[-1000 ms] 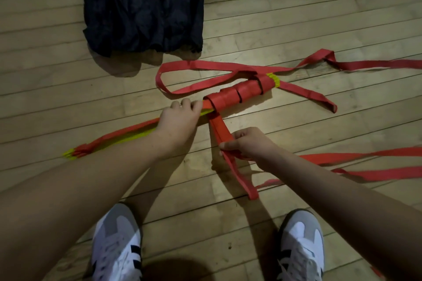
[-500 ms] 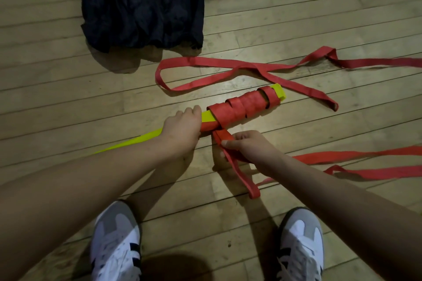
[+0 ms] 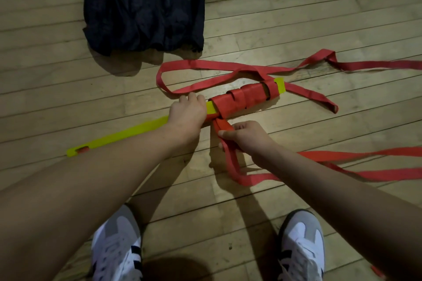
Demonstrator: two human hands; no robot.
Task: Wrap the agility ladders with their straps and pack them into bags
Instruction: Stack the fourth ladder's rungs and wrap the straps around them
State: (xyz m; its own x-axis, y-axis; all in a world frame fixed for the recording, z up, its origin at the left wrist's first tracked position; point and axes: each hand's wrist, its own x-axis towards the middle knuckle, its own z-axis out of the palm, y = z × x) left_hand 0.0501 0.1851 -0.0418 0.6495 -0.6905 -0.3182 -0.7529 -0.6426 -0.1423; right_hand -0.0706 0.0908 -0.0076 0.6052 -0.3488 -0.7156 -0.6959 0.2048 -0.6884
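A bundle of yellow ladder rungs (image 3: 127, 136) lies slanted across the wooden floor. Its right half is wound in several turns of red strap (image 3: 242, 100). My left hand (image 3: 187, 114) grips the bundle just left of the wound part. My right hand (image 3: 244, 136) pinches the red strap where it comes off the underside of the bundle. Loose strap (image 3: 356, 170) trails from that hand to the right edge. Another loose length loops on the floor behind the bundle (image 3: 205, 66). A dark bag (image 3: 143, 4) lies flat at the top.
My two white and grey shoes (image 3: 116, 246) (image 3: 301, 244) stand at the bottom of the view. A small red piece (image 3: 378, 271) lies at the lower right. Wooden floorboards (image 3: 319, 7) run across the whole view.
The bundle has been rolled over, so the yellow face now shows along its left half instead of the red strap. My right hand has drawn the strap closer in under the bundle.
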